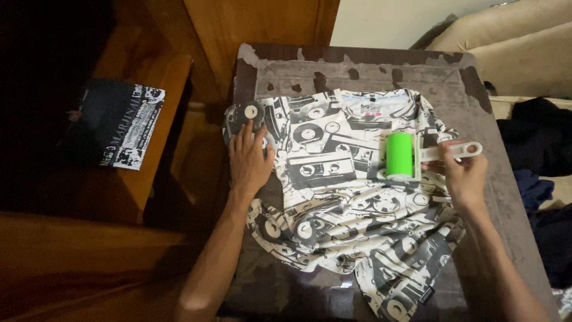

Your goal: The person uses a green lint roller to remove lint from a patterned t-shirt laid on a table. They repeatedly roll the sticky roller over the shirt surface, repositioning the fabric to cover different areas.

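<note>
A white T-shirt (333,197) printed with grey cassette tapes lies spread on a worn dark table (506,179). My left hand (249,160) presses flat on the shirt's left sleeve area, fingers apart. My right hand (465,176) grips the white handle of a lint roller (400,155), whose bright green roll rests on the shirt's upper right chest, just below the collar.
A dark printed booklet (122,125) lies on a wooden stool at the left. Dark clothes (539,143) are piled at the right edge, with a beige sofa (518,48) behind. A wooden door stands beyond the table's far edge.
</note>
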